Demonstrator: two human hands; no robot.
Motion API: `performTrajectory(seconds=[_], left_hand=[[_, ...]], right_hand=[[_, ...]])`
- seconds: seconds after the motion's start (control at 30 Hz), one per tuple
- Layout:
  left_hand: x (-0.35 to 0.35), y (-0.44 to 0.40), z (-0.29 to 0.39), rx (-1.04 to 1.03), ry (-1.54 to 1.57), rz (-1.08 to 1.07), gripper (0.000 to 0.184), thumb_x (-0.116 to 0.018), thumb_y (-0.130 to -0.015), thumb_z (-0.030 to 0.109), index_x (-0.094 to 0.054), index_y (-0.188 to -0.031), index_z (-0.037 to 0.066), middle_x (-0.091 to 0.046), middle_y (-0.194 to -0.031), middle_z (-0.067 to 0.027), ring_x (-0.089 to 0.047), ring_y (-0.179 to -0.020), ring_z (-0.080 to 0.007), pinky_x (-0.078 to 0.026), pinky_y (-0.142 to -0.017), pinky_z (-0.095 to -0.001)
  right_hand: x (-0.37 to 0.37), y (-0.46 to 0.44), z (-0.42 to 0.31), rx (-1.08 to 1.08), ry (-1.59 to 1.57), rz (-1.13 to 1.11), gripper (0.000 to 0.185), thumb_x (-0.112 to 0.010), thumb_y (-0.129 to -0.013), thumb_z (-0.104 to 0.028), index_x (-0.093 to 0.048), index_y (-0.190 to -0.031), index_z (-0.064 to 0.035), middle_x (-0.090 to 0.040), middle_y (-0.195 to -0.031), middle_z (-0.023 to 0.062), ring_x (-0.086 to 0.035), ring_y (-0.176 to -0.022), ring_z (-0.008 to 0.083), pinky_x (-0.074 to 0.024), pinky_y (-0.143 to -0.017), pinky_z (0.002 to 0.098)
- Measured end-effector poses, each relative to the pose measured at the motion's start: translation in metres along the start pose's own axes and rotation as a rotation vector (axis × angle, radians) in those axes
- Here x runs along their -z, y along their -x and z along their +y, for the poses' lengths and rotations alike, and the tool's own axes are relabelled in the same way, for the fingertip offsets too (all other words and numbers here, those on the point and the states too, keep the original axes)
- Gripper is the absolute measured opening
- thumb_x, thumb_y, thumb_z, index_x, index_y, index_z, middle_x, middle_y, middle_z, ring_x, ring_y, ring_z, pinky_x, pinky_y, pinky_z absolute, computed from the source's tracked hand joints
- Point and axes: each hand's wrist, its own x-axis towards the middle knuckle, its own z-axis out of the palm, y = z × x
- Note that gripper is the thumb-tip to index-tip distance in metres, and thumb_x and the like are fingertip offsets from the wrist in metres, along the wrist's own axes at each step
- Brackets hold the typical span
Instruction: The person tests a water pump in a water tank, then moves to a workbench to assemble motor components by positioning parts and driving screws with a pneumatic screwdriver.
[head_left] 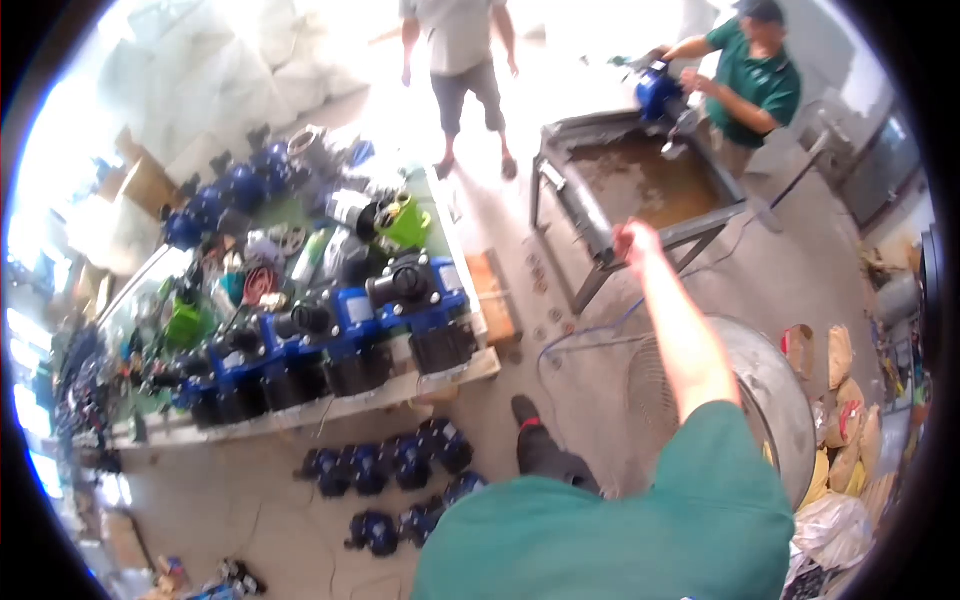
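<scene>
My right arm reaches forward, and my right hand (pixel 637 243) is at the near left corner of a metal-framed tank (pixel 686 230) of brownish water. Its fingers look curled together; what they hold, if anything, is too small to tell. My left hand is out of view. Across the tank, a co-worker in a green shirt (pixel 757 90) holds a blue pump (pixel 660 92) over the far rim.
Left, a long table (pixel 452 384) bears several blue and black pumps (pixel 352 310), with more on the floor (pixel 408 462). Another person (pixel 462 45) stands ahead. A large round fan (pixel 770 390) is close on my right. A blue cable (pixel 580 330) crosses the floor.
</scene>
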Motion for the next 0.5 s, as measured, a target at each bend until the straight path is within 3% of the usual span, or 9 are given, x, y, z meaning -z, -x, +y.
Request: performTrajectory(seconds=[0.07,0.1,0.17,0.27,0.33,0.4,0.47,0.5], left_hand=[[0.008,0.016,0.005,-0.001,0.015,0.050,0.017,-0.057,-0.091,0.026,-0.046,-0.085,0.014,-0.048,-0.074,-0.0011,-0.047,-0.067,-0.0145,-0.041,-0.057,-0.0296],[0.004,0.025,0.008,-0.002,0.025,0.075,0.017,-0.057,-0.092,0.026,-0.046,-0.085,0.014,-0.048,-0.074,-0.0011,-0.047,-0.067,-0.0145,-0.042,-0.057,-0.0298],[-0.002,0.045,0.014,0.003,0.035,0.110,0.017,-0.056,-0.092,0.026,-0.046,-0.085,0.014,-0.048,-0.074,-0.0011,-0.048,-0.067,-0.0146,-0.042,-0.058,-0.0300],[-0.018,0.066,0.023,-0.007,0.037,0.143,0.018,-0.056,-0.093,0.026,-0.046,-0.085,0.014,-0.048,-0.074,-0.0012,-0.048,-0.068,-0.0147,-0.043,-0.058,-0.0304],[-0.033,0.076,0.033,-0.024,0.041,0.156,0.018,-0.056,-0.093,0.027,-0.045,-0.086,0.014,-0.048,-0.074,-0.0012,-0.048,-0.069,-0.0148,-0.043,-0.059,-0.0306],[-0.046,0.086,0.037,-0.047,0.036,0.181,0.018,-0.056,-0.094,0.027,-0.045,-0.086,0.014,-0.048,-0.075,-0.0013,-0.048,-0.069,-0.0148,-0.043,-0.060,-0.0309],[-0.079,0.120,0.036,-0.206,-0.077,0.250,0.018,-0.057,-0.093,0.025,-0.044,-0.085,0.015,-0.048,-0.076,-0.0014,-0.048,-0.069,-0.0150,-0.044,-0.059,-0.0310],[-0.083,0.122,0.038,-0.195,-0.074,0.244,0.016,-0.057,-0.092,0.024,-0.045,-0.086,0.014,-0.049,-0.076,-0.0015,-0.049,-0.070,-0.0153,-0.044,-0.060,-0.0315]], right_hand=[[-0.036,-0.017,-0.012,-0.115,0.005,-0.011,0.018,-0.056,-0.091,-0.014,-0.060,-0.108,-0.0109,-0.071,-0.087,0.0082,-0.066,-0.078,0.0201,-0.0552,-0.068,0.0352],[-0.055,-0.023,-0.002,-0.203,0.005,-0.130,0.019,-0.057,-0.093,-0.018,-0.060,-0.110,-0.0113,-0.072,-0.089,0.0079,-0.066,-0.082,0.0195,-0.0543,-0.071,0.0351],[-0.091,-0.026,0.049,-0.400,0.046,-0.397,0.029,-0.059,-0.095,-0.031,-0.061,-0.117,-0.0126,-0.073,-0.097,0.0081,-0.066,-0.089,0.0203,-0.0509,-0.076,0.0360],[-0.153,0.045,0.126,-0.718,0.170,-0.459,0.038,-0.055,-0.097,-0.038,-0.056,-0.124,-0.0124,-0.072,-0.111,0.0149,-0.063,-0.094,0.0267,-0.0454,-0.088,0.0411],[-0.169,0.074,0.193,-0.927,0.053,-0.403,0.026,-0.049,-0.096,-0.029,-0.054,-0.111,-0.0081,-0.071,-0.108,0.0182,-0.062,-0.084,0.0284,-0.0499,-0.079,0.0411],[-0.169,0.087,0.244,-1.101,-0.074,-0.406,0.014,-0.049,-0.087,-0.017,-0.056,-0.092,-0.0062,-0.067,-0.090,0.0141,-0.061,-0.076,0.0237,-0.0514,-0.069,0.0370],[-0.168,0.095,0.270,-1.169,-0.153,-0.436,0.010,-0.052,-0.081,-0.010,-0.058,-0.088,-0.0067,-0.065,-0.085,0.0108,-0.061,-0.073,0.0208,-0.0517,-0.065,0.0346],[-0.170,0.094,0.270,-1.068,-0.043,-0.523,0.012,-0.054,-0.078,-0.008,-0.060,-0.088,-0.0060,-0.065,-0.083,0.0096,-0.060,-0.070,0.0200,-0.0515,-0.064,0.0335]])
